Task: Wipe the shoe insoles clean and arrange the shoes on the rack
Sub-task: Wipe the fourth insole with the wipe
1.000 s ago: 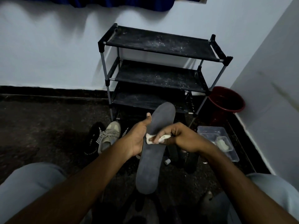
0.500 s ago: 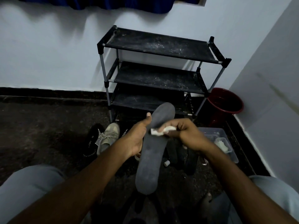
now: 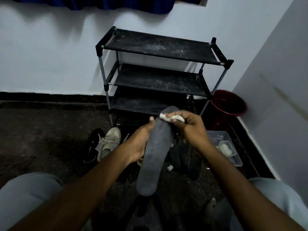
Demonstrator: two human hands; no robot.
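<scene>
Insole [image 3: 155,152]: flat, dark grey, matte, faintly scuffed surface, elongated with rounded toe and heel ends. It is held in the air between the two hands, toe end pointing away from the person, heel end hanging below both wrists. Left hand [image 3: 140,144]: grips the insole along its left edge at about mid-length, thumb laid straight up the edge, fingers wrapped behind and out of sight. Right hand [image 3: 191,129]: fingers curled, pinching a small crumpled white wipe [image 3: 166,117] — soft, wadded — and pressing it onto the insole's toe end, just above the left thumb tip. Beyond the hands stands the shoe rack [image 3: 158,47]: three black fabric shelves, dusty with pale specks, on thin grey metal tubes with black plastic corner joints; the insole's toe overlaps the lowest shelf in view. Left of the left hand, on the floor [image 3: 41,139], a beige lace-up sneaker [image 3: 110,142] lies beside a black shoe [image 3: 93,147] with white stripes, the two touching. Under the right hand lie dark, long shapes [image 3: 193,164] — insoles or shoes, cannot tell which — with a small white cylinder [image 3: 170,168] next to them. Right of the right hand: a clear plastic container [image 3: 221,135], rectangular, with pale pieces inside; past it, a round dark red bucket [image 3: 228,105] in the wall corner. Floor dark and rough-textured. Grey trouser knees [image 3: 25,197] flank both forearms.
</scene>
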